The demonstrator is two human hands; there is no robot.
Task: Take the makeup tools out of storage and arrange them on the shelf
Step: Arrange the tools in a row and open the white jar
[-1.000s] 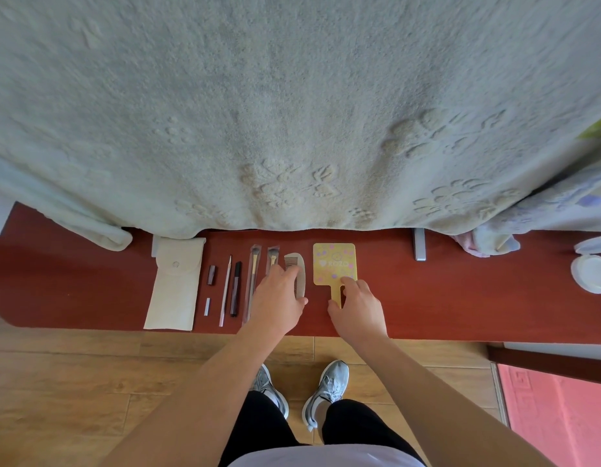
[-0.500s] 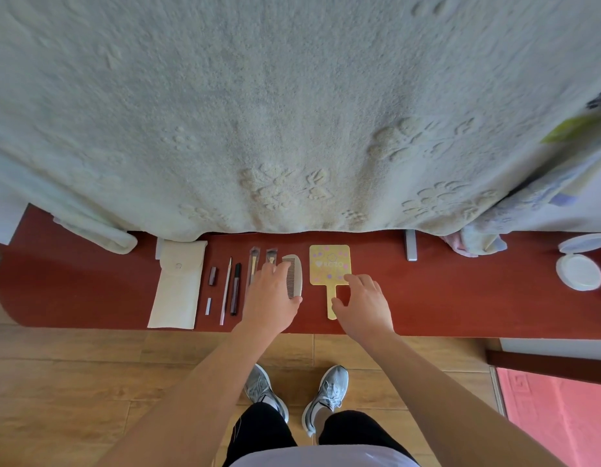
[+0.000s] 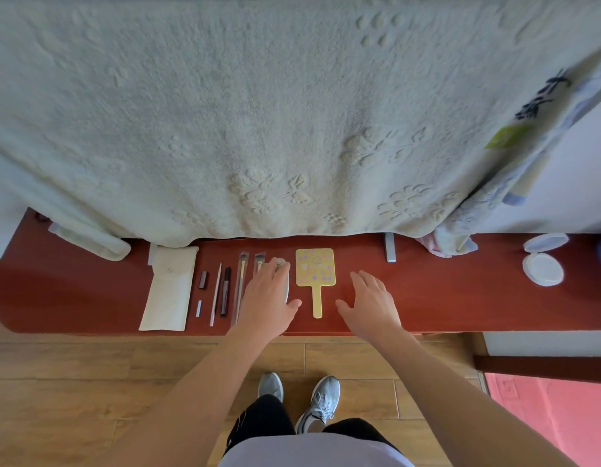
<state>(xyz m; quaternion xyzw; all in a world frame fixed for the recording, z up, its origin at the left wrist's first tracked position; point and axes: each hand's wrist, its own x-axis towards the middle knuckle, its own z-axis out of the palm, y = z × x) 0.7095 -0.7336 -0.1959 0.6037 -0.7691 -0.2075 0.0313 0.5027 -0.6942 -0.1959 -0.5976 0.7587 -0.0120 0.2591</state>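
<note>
A row of makeup tools lies on the red wooden shelf [image 3: 444, 298]. From the left: a cream pouch [image 3: 167, 291], a small dark tube [image 3: 203, 279], a tiny pale stick [image 3: 199, 308], a thin pencil [image 3: 216, 294], a dark pen [image 3: 225, 291], two brushes [image 3: 242, 274], a pale comb [image 3: 280, 266] and a yellow hand mirror [image 3: 315, 272]. My left hand [image 3: 268, 298] lies flat over the comb with straight fingers. My right hand [image 3: 369, 303] hovers open just right of the mirror's handle, holding nothing.
A big cream blanket [image 3: 258, 112] hangs over the shelf's back edge. An open white compact [image 3: 543, 266] sits at the far right, a small grey bar [image 3: 390, 251] nearer. Wooden floor and my grey shoes [image 3: 319, 402] are below; a pink mat [image 3: 555, 409] lies right.
My right hand has let go of the mirror's handle and moved right, fingers spread. My left hand flattened over the comb. The mirror stayed in place.
</note>
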